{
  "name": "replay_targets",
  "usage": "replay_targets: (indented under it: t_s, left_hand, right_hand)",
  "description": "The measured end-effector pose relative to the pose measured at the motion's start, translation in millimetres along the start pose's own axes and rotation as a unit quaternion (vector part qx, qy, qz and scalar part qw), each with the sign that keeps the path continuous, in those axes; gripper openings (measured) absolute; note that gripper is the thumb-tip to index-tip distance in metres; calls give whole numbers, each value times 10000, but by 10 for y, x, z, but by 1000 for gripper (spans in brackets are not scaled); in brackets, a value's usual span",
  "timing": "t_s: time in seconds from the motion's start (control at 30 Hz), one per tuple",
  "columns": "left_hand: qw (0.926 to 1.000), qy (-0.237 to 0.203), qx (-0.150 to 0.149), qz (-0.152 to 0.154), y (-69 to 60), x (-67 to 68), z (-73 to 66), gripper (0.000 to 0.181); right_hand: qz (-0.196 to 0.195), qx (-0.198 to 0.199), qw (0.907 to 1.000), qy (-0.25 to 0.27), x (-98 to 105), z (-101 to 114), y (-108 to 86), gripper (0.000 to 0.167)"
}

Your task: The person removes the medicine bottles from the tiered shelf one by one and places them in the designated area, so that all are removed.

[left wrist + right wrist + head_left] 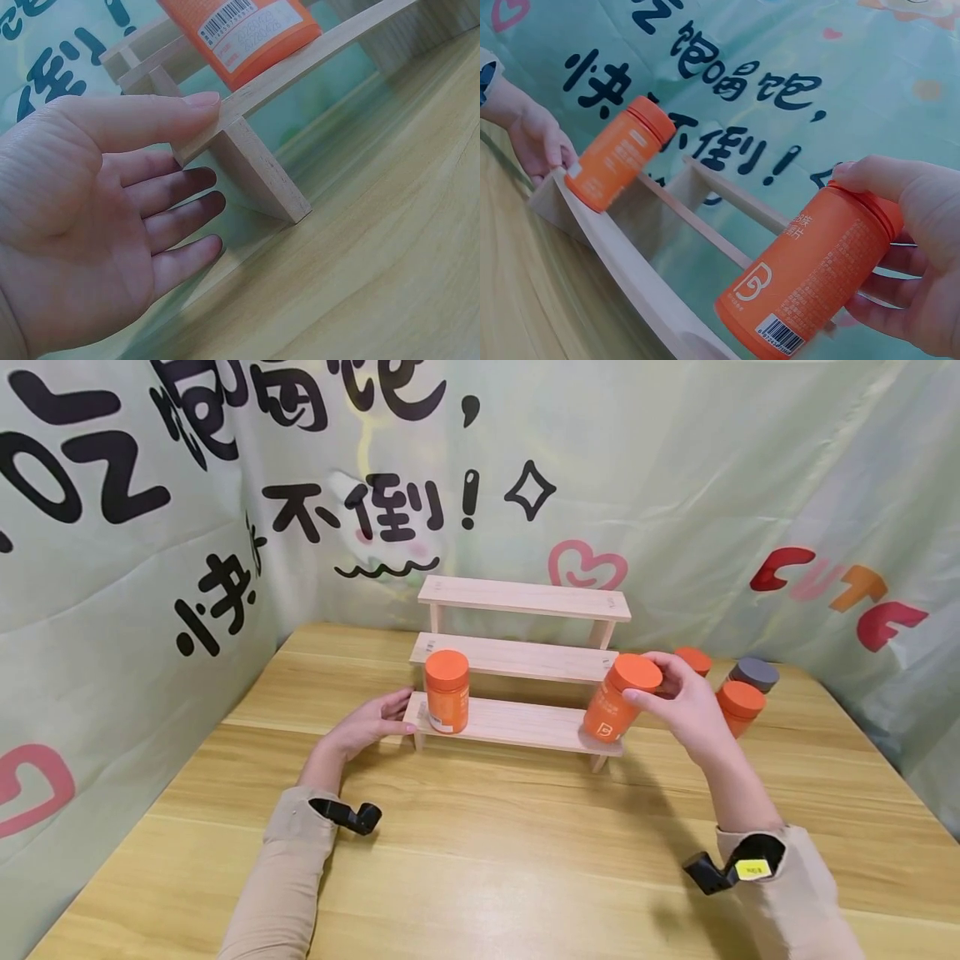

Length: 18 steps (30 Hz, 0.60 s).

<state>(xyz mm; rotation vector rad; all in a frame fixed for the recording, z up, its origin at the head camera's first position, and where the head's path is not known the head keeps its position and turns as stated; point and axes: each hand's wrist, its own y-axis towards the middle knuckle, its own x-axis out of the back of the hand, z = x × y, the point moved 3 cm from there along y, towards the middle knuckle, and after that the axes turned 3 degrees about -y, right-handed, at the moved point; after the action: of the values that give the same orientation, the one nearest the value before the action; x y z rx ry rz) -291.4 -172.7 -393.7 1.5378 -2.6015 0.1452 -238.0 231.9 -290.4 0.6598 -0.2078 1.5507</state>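
A three-tier wooden shelf [517,722] stands on the table. An orange jar [447,697] with an orange lid sits upright near the left end of its lowest tier. At that end my left hand [367,724] pinches the board's corner; in the left wrist view its thumb [169,124] lies on top and the other fingers [184,210] spread below. My right hand [686,706] grips a second orange jar [802,277] around its lid and upper part. This jar leans over the lowest tier's right end; whether its base touches the board, I cannot tell.
Behind my right hand are more jars: an orange-lidded one [693,660], a dark-lidded one [754,673] and another orange one [741,706]. A printed cloth [675,485] hangs behind and left of the wooden table [480,860].
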Motion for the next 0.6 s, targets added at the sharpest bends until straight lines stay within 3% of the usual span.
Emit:
replay_targets:
  t_s: [0.6]
  left_hand:
    - [10000, 1, 38, -5, -1, 9, -1, 80]
  right_hand:
    - [-567, -294, 9979, 52, 423, -347, -205, 37]
